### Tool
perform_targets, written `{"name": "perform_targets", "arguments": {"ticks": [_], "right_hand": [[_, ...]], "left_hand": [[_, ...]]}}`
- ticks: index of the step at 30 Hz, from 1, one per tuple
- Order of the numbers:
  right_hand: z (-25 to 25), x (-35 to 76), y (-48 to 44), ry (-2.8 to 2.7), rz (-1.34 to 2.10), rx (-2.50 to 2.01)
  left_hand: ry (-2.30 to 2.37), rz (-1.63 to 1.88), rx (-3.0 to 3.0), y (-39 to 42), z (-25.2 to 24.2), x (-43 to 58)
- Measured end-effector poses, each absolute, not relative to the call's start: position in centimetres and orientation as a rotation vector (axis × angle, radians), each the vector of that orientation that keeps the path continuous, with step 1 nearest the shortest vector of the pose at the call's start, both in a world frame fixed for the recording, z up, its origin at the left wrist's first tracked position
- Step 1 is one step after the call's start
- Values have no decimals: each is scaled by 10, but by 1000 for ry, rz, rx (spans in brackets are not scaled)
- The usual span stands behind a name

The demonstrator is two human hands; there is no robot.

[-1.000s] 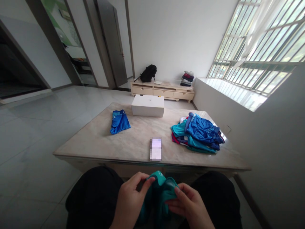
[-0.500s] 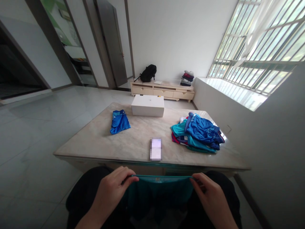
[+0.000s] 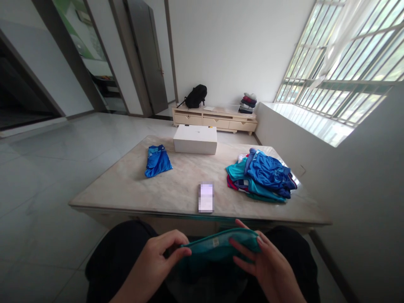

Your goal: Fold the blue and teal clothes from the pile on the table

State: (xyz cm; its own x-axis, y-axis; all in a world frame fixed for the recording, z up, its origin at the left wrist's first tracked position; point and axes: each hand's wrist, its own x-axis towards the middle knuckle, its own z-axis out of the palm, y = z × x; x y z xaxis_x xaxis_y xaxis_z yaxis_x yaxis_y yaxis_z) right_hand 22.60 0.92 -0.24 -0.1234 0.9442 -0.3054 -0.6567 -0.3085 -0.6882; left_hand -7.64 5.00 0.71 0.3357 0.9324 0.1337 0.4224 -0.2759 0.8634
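At pale surface [image 3: 176, 185], holding teal garment [image 3: 206, 249] between knees [image 3: 110, 252], now bowed instead of taut, pinched by left grip [image 3: 159, 254], with right grip [image 3: 269, 261] newly spread against it; facing phone [image 3: 206, 198], clothes pile [image 3: 267, 174], white box [image 3: 195, 141], then backpack [image 3: 196, 97] on cabinet [image 3: 214, 121]

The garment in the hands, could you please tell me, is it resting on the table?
No, the left hand pinches the garment in front of the table's near edge, with the right hand at its other end.
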Motion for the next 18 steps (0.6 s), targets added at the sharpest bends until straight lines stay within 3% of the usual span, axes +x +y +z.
{"name": "perform_targets", "arguments": {"ticks": [8,18], "right_hand": [[-14,206,14,-425,1703,-599],[-2,251,23,-1043,1359,-1255]], "left_hand": [[1251,876,1819,45,7,-59],[1424,912,1916,51,-6,-84]]}}
